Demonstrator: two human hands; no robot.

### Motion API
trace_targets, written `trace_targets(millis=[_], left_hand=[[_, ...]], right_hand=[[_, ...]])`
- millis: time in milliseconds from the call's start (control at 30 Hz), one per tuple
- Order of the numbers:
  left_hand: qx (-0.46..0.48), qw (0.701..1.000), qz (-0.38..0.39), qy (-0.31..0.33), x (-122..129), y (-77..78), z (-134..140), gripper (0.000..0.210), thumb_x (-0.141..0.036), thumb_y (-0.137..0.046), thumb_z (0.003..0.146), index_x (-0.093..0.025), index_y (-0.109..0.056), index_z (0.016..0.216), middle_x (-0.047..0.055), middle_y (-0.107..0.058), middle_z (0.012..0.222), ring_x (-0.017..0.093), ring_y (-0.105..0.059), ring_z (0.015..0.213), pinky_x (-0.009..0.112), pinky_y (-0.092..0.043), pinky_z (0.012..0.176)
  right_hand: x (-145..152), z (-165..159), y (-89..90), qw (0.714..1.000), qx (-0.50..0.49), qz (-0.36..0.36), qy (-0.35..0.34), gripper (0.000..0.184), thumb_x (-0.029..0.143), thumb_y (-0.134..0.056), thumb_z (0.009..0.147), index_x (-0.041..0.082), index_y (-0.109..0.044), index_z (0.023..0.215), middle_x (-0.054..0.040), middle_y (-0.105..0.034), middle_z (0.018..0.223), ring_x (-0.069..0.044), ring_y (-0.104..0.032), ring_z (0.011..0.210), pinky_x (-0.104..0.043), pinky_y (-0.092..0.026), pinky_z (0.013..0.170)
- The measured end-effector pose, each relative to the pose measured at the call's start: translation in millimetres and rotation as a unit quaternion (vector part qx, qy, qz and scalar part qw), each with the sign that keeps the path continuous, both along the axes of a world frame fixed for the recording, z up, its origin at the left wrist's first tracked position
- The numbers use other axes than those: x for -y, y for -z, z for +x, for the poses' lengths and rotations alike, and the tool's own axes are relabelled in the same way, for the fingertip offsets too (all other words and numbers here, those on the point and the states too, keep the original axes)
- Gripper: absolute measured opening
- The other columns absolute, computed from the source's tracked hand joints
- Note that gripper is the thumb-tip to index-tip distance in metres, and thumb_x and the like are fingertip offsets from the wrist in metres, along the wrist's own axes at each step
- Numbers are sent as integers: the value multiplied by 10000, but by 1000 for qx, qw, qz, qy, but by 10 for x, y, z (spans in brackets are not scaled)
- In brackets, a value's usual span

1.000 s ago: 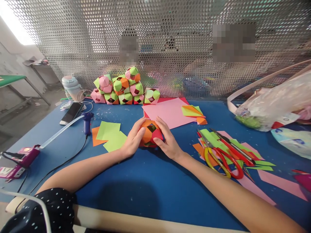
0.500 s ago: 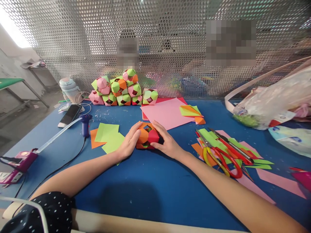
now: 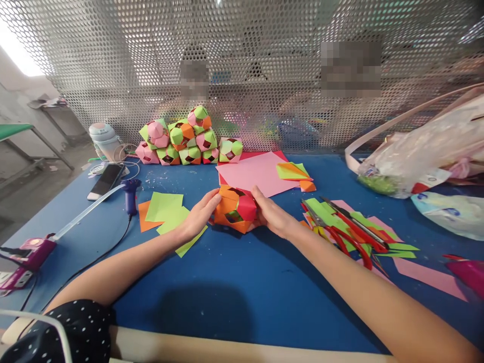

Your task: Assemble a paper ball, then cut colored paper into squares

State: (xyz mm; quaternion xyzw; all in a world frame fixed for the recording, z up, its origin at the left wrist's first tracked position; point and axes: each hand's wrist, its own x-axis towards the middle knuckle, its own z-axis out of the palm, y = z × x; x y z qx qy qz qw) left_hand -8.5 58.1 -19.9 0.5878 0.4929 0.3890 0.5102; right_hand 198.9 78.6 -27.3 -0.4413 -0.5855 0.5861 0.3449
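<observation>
Between my two hands is a folded paper ball (image 3: 231, 207) in orange, red and green, with dark openings between its folded faces. My left hand (image 3: 200, 214) grips its left side, thumb and fingers against the orange paper. On the red side, my right hand (image 3: 273, 214) is closed round the ball, its lower fingers partly hidden behind it. Green paper squares (image 3: 165, 207) and an orange one (image 3: 146, 216) lie beside my left hand. A large pink paper sheet (image 3: 249, 174) lies behind the ball, with folded green and orange pieces (image 3: 293, 171) on it.
Finished paper balls (image 3: 181, 146) are stacked against the perforated metal screen (image 3: 260, 116). Scissors (image 3: 346, 242), a craft knife (image 3: 355, 224) and paper scraps lie right. Left are a glue gun (image 3: 130, 196), a phone (image 3: 106, 181), a power strip (image 3: 28, 262) and a flask (image 3: 106, 141). People sit beyond the screen.
The paper ball has been turned and tilted, showing more of its orange and red faces. My right hand has shifted right and round its side; the whole view has moved slightly.
</observation>
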Motion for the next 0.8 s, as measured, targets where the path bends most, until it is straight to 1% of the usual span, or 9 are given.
trace_targets(millis=[67, 133, 200, 300, 367, 467, 567, 700, 800], left_hand=[[-15, 1000, -14, -3, -15, -4, -4, 640, -645, -405, 907, -225, -505, 1380, 103, -666, 1133, 226, -648, 798, 308, -508, 608], [-29, 999, -11, -14, -36, -4, -21, 623, -641, -407, 906, -206, -553, 1328, 94, -680, 1049, 210, -633, 738, 298, -496, 590], [-38, 999, 1, -32, -64, 7, -44, 586, -631, -437, 898, -205, -603, 1263, 85, -685, 1024, 228, -638, 817, 310, -511, 680], [-35, 998, 21, -54, -106, 38, -69, 525, -617, -464, 894, -229, -633, 1204, 68, -671, 1126, 264, -603, 1043, 334, -487, 864], [-28, 997, 29, -61, -121, 64, -70, 499, -611, -455, 901, -235, -635, 1175, 57, -654, 1178, 266, -572, 1115, 344, -459, 929], [-21, 997, 32, -68, -110, 100, -50, 484, -624, -450, 898, -228, -620, 1118, 55, -656, 1139, 261, -568, 1112, 360, -437, 964], [-13, 997, 26, -78, -72, 117, -17, 489, -644, -448, 890, -224, -574, 1106, 60, -654, 1099, 259, -578, 1082, 374, -431, 972], [14, 998, 24, -63, -17, 100, 29, 493, -606, -423, 918, -243, -490, 1245, 72, -605, 1259, 251, -558, 1176, 365, -425, 1009], [29, 998, 27, -51, 4, 84, 48, 474, -570, -435, 930, -256, -487, 1282, 62, -581, 1316, 245, -527, 1238, 372, -386, 1068]], right_hand=[[-7, 5, 5, 1000, -12, -23, -7, 700, 723, -222, 916, 232, -558, 1284, -87, -754, 904, -209, -698, 630, -392, -608, 564], [-12, 11, 7, 999, -22, -30, -14, 676, 720, -251, 914, 242, -545, 1290, -77, -750, 887, -183, -678, 588, -369, -607, 571], [-14, 16, 7, 999, -28, -24, -19, 664, 724, -283, 907, 254, -520, 1312, -76, -743, 913, -172, -668, 585, -357, -607, 579], [-8, 12, 11, 999, -29, 0, -18, 690, 732, -378, 876, 261, -441, 1376, -77, -728, 947, -175, -667, 619, -354, -606, 596], [1, -4, 18, 1000, -22, 14, -16, 753, 734, -454, 843, 249, -385, 1415, -77, -719, 949, -181, -668, 637, -367, -607, 613], [16, -38, 38, 999, -4, 28, -19, 800, 730, -517, 810, 229, -378, 1417, -89, -711, 990, -200, -674, 676, -386, -603, 617], [17, -60, 83, 999, 14, 41, -15, 792, 728, -522, 807, 230, -393, 1410, -119, -689, 1114, -220, -685, 722, -400, -600, 623], [5, -61, 141, 998, 36, 45, -3, 956, 760, -533, 772, 227, -230, 1506, -173, -613, 1290, -255, -706, 787, -448, -605, 674], [18, -67, 135, 998, 50, 46, -13, 1016, 780, -528, 758, 204, -193, 1524, -179, -663, 1197, -264, -713, 728, -453, -603, 636]])
